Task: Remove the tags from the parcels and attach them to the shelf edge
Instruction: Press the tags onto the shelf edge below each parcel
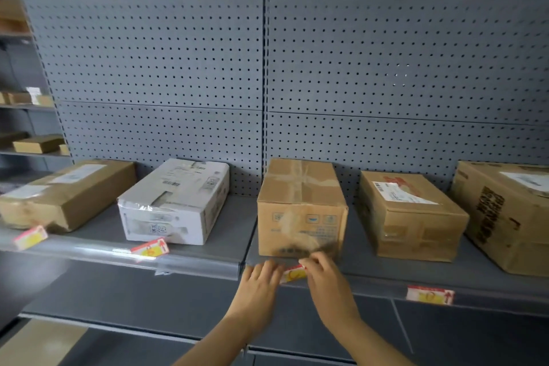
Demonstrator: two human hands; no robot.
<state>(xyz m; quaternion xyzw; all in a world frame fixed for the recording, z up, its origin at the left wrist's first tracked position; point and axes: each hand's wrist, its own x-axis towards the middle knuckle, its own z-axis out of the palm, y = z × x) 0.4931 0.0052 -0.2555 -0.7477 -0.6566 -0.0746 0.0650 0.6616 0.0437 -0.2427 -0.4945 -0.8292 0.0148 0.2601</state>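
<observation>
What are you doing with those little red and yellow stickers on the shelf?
A person is pressing a red and yellow tag onto the front edge of the grey shelf, using the left hand and right hand together. It sits right below the middle brown box. Three more tags are already on the edge: one far left, one below the white box, one further right.

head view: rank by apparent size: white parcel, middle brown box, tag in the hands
1-2. white parcel and middle brown box: look alike, not ranked.
3. tag, pinched between left hand and right hand.
</observation>
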